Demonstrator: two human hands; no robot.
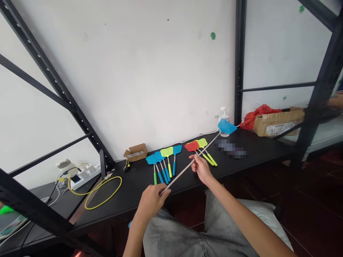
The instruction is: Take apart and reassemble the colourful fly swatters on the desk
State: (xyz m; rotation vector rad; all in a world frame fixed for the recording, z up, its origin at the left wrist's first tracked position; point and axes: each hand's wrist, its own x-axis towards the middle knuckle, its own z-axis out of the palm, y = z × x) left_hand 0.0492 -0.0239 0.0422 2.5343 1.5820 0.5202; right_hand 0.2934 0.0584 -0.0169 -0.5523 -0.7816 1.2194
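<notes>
A person sits facing a black counter (254, 150), holding a long fly swatter (177, 178) across their body. Its thin metal shaft angles away to the far right, ending in a blue mesh head (227, 126) just in front of a plastic water bottle (223, 116). The left hand (151, 203) is closed around the shaft's near end, and the right hand (200, 168) grips it further along, fingers curled over the metal. Just beyond the right hand lie two swatters (200, 151), one red-headed and one lime-headed. To their left, four more swatters (164, 166) fan out in blue and lime. Further left sit a small cardboard box (135, 152) and a loop of yellow cable (103, 193). Far right, a brown parcel (278, 123) rests against a red plastic bag (253, 117) (a blurred patch (230, 148) covers part of the counter near the bottle).
</notes>
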